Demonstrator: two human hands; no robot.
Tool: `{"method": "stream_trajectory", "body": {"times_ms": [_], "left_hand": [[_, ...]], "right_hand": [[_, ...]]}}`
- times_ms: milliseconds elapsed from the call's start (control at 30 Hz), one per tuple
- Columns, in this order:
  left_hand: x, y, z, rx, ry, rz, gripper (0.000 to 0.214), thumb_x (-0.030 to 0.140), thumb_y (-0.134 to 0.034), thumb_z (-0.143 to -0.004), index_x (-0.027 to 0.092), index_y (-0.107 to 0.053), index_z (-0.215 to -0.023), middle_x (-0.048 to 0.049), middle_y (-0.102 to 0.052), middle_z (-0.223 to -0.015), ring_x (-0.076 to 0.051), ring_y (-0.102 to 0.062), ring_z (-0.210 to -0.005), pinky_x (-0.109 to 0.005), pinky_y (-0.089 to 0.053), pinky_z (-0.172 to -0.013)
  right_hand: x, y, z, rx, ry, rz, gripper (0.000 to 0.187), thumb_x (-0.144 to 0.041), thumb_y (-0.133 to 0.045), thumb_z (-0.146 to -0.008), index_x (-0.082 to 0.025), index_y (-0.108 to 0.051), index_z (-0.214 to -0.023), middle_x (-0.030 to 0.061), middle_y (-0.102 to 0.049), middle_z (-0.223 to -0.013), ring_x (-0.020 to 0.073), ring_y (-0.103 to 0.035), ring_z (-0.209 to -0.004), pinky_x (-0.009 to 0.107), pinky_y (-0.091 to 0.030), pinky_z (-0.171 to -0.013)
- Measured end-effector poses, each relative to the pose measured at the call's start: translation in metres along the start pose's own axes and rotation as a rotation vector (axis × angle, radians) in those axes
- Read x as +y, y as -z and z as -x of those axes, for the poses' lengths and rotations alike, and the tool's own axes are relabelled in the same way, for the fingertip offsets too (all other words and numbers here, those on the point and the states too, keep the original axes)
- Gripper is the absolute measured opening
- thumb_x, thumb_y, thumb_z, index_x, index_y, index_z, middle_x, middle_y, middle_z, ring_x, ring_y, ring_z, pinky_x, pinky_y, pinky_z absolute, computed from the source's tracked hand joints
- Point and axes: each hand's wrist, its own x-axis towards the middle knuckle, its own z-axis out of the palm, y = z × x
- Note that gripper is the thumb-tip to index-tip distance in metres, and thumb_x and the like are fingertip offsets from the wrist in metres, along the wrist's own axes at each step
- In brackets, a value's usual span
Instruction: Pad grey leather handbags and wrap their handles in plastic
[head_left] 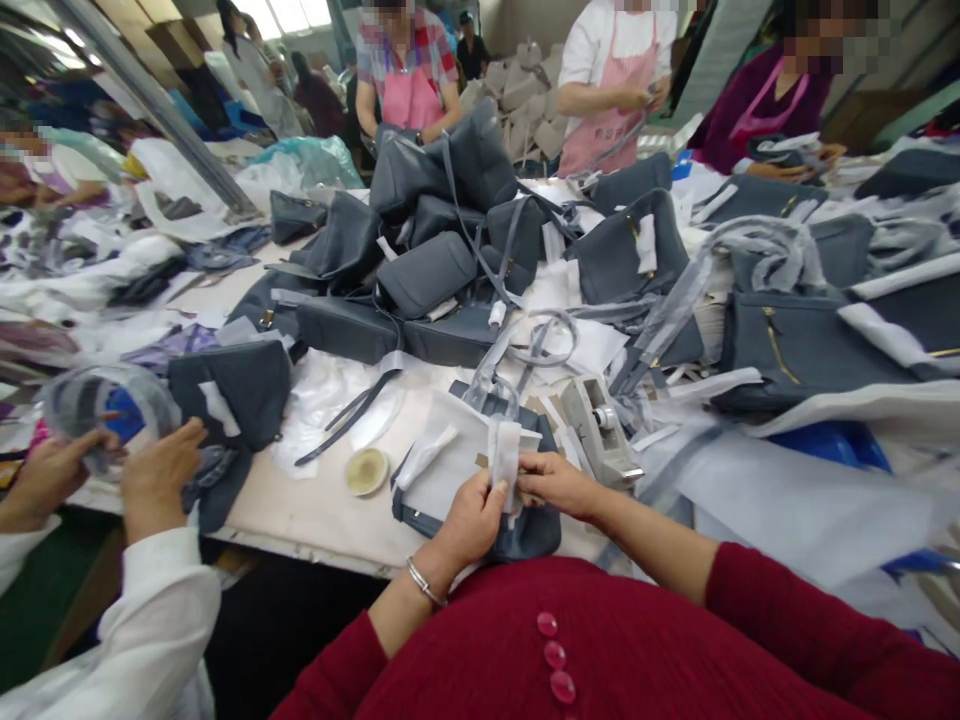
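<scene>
Wrapping strip, white foam sheet, on grey handbag

Wrapping strip (505, 455): thin, soft, very light, likely tears easily; best taken by its edges between fingertips; held upright at the near edge of the tabletop (315, 500), over a grey handbag (525, 535); left hand (471, 520) pinching its lower side, right hand (555, 482) pinching the opposite edge; handbag: supple leather-like shell, limp, half covered by white sheet, judged best lifted by its body; tape dispenser (600, 425) just beside, hard plastic; small round dish (367, 470) near; heap of like grey bags (442, 230) beyond, with loose straps; co-worker's hands (112, 470) at left holding clear film.
</scene>
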Motion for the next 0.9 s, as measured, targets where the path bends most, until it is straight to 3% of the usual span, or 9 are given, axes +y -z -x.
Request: {"method": "stream_trajectory", "body": {"times_ms": [67,133,267,400,533,700,767,900], "left_hand": [[0.002,0.0,0.0,0.004,-0.038,-0.036,0.031,0.039,-0.041,-0.094,0.016,-0.061,-0.089,-0.0052,-0.065,-0.081,-0.018,-0.058,-0.075,-0.028,-0.045,-0.071],[0.004,-0.001,0.001,0.007,-0.063,-0.05,0.031,0.038,-0.042,-0.094,0.017,-0.062,-0.087,-0.0062,-0.066,-0.082,-0.018,-0.058,-0.077,-0.029,-0.044,-0.073],[0.008,-0.004,0.002,0.04,-0.042,-0.036,0.033,0.041,-0.043,-0.093,0.016,-0.065,-0.087,-0.008,-0.068,-0.083,-0.02,-0.059,-0.077,-0.029,-0.045,-0.073],[0.005,-0.005,0.003,0.028,0.047,-0.009,0.038,0.046,-0.045,-0.091,0.015,-0.066,-0.082,-0.0067,-0.068,-0.077,-0.018,-0.058,-0.071,-0.027,-0.044,-0.067],[0.0,-0.008,0.004,0.068,0.185,0.151,0.04,0.051,-0.058,-0.084,0.012,-0.067,-0.087,-0.0049,-0.067,-0.075,-0.015,-0.056,-0.065,-0.024,-0.041,-0.059],[-0.001,-0.014,0.004,0.064,0.211,0.501,0.046,0.051,-0.069,-0.075,0.011,-0.063,-0.098,-0.0058,-0.068,-0.084,-0.015,-0.057,-0.071,-0.023,-0.044,-0.063],[0.0,-0.015,0.004,0.062,0.215,0.499,0.045,0.052,-0.068,-0.075,0.011,-0.064,-0.094,-0.0045,-0.066,-0.082,-0.014,-0.055,-0.069,-0.023,-0.043,-0.063],[0.002,-0.012,0.005,0.076,0.212,0.262,0.042,0.054,-0.063,-0.078,0.013,-0.063,-0.07,0.0019,-0.055,-0.063,-0.011,-0.045,-0.06,-0.022,-0.034,-0.055]], "right_hand": [[0.001,-0.006,0.002,-0.035,-0.096,-0.245,0.035,-0.032,-0.067,-0.076,-0.016,-0.069,-0.108,-0.0021,-0.062,-0.065,0.0087,-0.05,-0.053,0.02,-0.038,-0.053],[0.002,-0.013,0.002,0.03,-0.148,-0.392,0.036,-0.033,-0.074,-0.07,-0.014,-0.071,-0.1,0.0005,-0.066,-0.072,0.0102,-0.055,-0.058,0.021,-0.041,-0.056],[0.005,-0.03,-0.001,0.241,-0.184,-0.495,0.033,-0.031,-0.083,-0.059,-0.013,-0.071,-0.084,0.0032,-0.069,-0.073,0.0163,-0.061,-0.064,0.029,-0.049,-0.063],[0.009,-0.039,-0.001,0.306,-0.206,-0.579,0.031,-0.031,-0.082,-0.059,-0.013,-0.071,-0.082,0.0026,-0.068,-0.071,0.0157,-0.059,-0.063,0.028,-0.048,-0.063],[0.01,-0.037,0.003,0.297,-0.22,-0.632,0.027,-0.033,-0.081,-0.062,-0.015,-0.068,-0.077,0.0015,-0.066,-0.07,0.0137,-0.057,-0.064,0.026,-0.046,-0.062],[0.008,-0.028,0.005,0.231,-0.297,-0.693,0.026,-0.032,-0.081,-0.061,-0.016,-0.065,-0.073,0.0018,-0.067,-0.072,0.0145,-0.059,-0.066,0.026,-0.047,-0.065],[0.008,-0.026,0.005,0.209,-0.311,-0.697,0.026,-0.032,-0.081,-0.062,-0.016,-0.065,-0.074,0.0028,-0.068,-0.074,0.0154,-0.061,-0.069,0.027,-0.049,-0.067],[0.005,-0.022,0.005,0.147,-0.346,-0.594,0.031,-0.041,-0.078,-0.067,-0.016,-0.065,-0.082,0.0042,-0.068,-0.078,0.0148,-0.061,-0.069,0.025,-0.049,-0.063]]}}
